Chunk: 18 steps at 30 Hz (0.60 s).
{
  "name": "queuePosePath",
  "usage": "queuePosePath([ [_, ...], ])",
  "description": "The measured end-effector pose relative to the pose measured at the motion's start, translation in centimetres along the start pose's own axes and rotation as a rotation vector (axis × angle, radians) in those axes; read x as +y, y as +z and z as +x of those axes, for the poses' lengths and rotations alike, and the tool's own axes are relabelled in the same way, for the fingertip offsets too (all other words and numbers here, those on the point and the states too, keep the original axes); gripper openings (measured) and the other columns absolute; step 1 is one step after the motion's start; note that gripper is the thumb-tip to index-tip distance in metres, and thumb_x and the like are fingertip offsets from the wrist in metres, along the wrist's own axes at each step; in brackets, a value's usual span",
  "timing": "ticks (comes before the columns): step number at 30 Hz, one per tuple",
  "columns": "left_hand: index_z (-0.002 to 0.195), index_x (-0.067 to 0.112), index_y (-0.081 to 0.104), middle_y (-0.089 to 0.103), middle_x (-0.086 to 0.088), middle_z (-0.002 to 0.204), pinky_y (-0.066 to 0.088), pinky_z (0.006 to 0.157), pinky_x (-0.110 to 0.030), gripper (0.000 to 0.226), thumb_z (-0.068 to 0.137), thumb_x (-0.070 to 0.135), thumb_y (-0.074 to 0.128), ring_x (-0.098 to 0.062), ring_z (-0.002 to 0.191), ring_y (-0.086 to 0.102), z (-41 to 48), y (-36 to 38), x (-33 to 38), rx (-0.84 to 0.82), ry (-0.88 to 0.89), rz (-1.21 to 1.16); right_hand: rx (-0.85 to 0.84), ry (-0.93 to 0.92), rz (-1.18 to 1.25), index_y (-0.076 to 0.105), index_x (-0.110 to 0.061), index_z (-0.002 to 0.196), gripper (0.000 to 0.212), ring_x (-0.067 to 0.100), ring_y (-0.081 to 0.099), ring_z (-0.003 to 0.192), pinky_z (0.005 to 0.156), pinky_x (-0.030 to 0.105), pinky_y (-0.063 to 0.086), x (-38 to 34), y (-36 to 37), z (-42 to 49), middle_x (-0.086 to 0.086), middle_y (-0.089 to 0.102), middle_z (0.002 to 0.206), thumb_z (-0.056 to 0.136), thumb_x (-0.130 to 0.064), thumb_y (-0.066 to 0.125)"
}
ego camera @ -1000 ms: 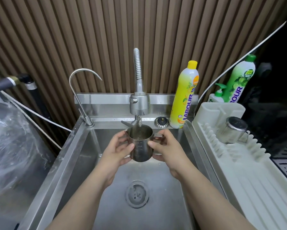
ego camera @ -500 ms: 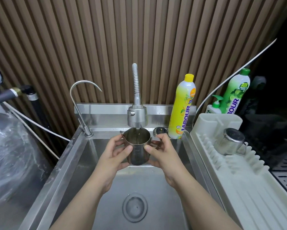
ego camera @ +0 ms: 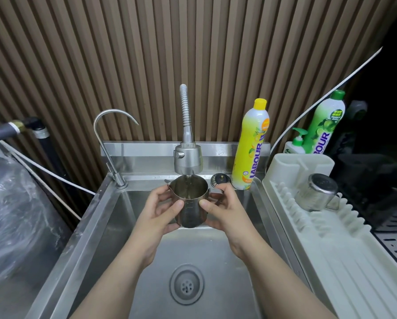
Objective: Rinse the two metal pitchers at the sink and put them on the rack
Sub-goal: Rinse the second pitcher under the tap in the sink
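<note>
Fingers of the left hand (ego camera: pixel 157 212) and right hand (ego camera: pixel 225 209) wrap opposite sides of the upright pitcher (ego camera: pixel 190 203), thumbs in front, under the running spray faucet (ego camera: pixel 188 160). Second pitcher (ego camera: pixel 317 192) lies inverted on the rack (ego camera: pixel 331 245), right of the right-hand fingers: judged half complete. Remaining: empty, rack this one. Forearms converge above the sink (ego camera: pixel 114 226).

A metal pitcher (ego camera: pixel 191 207) is held upright over the sink (ego camera: pixel 105 226) between the left hand (ego camera: pixel 157 215) and the right hand (ego camera: pixel 224 208), directly under the faucet head (ego camera: pixel 188 158), from which water is seen running into it. A second pitcher (ego camera: pixel 316 192) is set upside down on the white rack (ego camera: pixel 344 261), beside a yellow soap bottle (ego camera: pixel 250 146).
</note>
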State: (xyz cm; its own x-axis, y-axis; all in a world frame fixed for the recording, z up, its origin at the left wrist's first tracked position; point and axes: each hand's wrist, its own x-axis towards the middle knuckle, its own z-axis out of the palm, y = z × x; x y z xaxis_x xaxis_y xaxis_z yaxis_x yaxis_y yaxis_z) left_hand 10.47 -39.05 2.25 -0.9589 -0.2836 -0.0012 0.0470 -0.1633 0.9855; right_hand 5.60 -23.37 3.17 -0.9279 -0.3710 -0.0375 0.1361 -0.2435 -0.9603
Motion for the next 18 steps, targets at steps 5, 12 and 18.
queuePosePath([
  [5,0.115,0.028,0.057,0.067,0.014,0.111,0.057,0.083,-0.041,0.035,0.083,0.017,0.065,-0.001,0.102,0.065,0.02,-0.12,-0.02,-0.001,-0.009,0.008,-0.009,0.006,0.001,0.049,-0.012,0.100,0.023,0.015,0.064,0.083,0.093,0.058,0.051,-0.08,0.17,-0.18,-0.006,0.066,0.078,0.086,-0.001,0.064],
  [12,0.111,0.029,0.058,0.070,0.018,0.101,0.058,0.079,-0.041,0.037,0.077,0.021,0.067,0.001,0.097,0.066,0.06,-0.43,0.18,-0.021,-0.001,-0.001,-0.045,0.036,-0.127,0.046,-0.022,0.099,0.021,-0.007,0.063,0.070,0.082,0.038,0.056,-0.59,0.29,-0.19,-0.022,0.064,0.073,0.090,-0.011,0.061],
  [18,0.116,0.023,0.057,0.069,0.015,0.105,0.055,0.088,-0.052,0.045,0.073,0.024,0.069,-0.011,0.107,0.065,-0.01,-0.35,0.46,-0.019,-0.005,-0.005,-0.035,0.048,-0.132,0.047,-0.021,0.104,0.023,-0.003,0.065,0.075,0.084,0.041,0.057,-0.69,0.33,-0.15,-0.013,0.064,0.084,0.090,-0.013,0.063],
])
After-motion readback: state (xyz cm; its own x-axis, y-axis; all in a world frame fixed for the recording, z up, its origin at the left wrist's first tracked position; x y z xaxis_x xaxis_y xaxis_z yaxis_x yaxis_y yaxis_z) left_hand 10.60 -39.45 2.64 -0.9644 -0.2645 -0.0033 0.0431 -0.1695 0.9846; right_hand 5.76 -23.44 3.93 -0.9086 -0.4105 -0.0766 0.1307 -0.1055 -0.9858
